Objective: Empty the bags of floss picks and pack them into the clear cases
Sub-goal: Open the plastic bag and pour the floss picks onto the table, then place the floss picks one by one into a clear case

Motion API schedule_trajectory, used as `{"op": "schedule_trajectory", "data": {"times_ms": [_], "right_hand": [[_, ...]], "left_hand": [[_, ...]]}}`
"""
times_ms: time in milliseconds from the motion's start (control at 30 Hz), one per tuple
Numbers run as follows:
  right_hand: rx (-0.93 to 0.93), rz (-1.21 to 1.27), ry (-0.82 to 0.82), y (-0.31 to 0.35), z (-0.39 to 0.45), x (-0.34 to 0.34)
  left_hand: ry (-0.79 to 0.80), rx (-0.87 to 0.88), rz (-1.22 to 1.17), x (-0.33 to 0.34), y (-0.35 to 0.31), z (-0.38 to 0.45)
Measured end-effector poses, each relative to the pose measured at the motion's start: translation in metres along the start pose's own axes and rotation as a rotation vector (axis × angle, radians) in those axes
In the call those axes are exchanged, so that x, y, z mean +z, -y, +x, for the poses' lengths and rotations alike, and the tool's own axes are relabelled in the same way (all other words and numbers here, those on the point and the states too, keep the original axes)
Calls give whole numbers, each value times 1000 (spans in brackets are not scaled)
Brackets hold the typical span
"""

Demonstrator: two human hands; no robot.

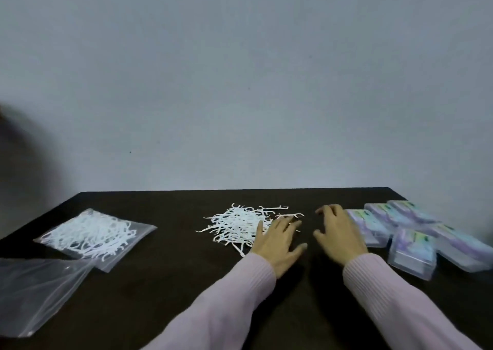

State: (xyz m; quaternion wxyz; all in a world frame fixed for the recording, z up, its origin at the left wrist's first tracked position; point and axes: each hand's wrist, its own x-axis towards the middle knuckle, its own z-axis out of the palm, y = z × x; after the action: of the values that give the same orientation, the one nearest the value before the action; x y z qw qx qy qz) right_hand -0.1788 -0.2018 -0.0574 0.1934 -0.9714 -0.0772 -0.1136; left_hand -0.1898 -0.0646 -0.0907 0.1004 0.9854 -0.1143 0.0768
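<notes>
A loose heap of white floss picks [237, 223] lies on the dark table [160, 283] near the middle. My left hand [277, 243] lies flat at the heap's right edge, its straight fingers touching a few picks. My right hand [337, 233] hovers just right of it with spread, relaxed fingers and holds nothing. Several clear cases [412, 248] with pale labels are clustered at the right, beside my right hand. A full clear zip bag of picks [93, 233] rests at the left. An empty zip bag [34, 293] lies at the near left.
A plain grey wall stands behind the table's far edge. The table's left corner slants away near the full bag. A dark blurred shape [5, 147] shows at the far left edge of the view.
</notes>
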Motion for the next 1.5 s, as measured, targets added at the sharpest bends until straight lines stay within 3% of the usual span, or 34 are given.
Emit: {"op": "schedule_trajectory", "data": {"times_ms": [200, 567, 767, 1067, 1167, 1333, 1400, 1500], "right_hand": [[144, -220, 49, -37, 12, 12], [37, -268, 39, -32, 37, 33], [-4, -252, 62, -37, 43, 35], [-219, 55, -22, -34, 40, 40], [-172, 18, 12, -33, 40, 40], [-98, 252, 29, -35, 40, 41], [-87, 314, -37, -36, 40, 40], [-66, 471, -148, -36, 41, 36]], "left_hand": [[135, 23, 85, 24, -15, 32], [181, -156, 243, 21, 2, 79], [237, -254, 166, 24, 4, 98], [182, -220, 148, 18, 25, 66], [169, -221, 146, 13, 33, 54], [119, -225, 174, 8, 37, 41], [51, -222, 161, 5, 37, 40], [-200, -171, 86, -4, 34, 39]]}}
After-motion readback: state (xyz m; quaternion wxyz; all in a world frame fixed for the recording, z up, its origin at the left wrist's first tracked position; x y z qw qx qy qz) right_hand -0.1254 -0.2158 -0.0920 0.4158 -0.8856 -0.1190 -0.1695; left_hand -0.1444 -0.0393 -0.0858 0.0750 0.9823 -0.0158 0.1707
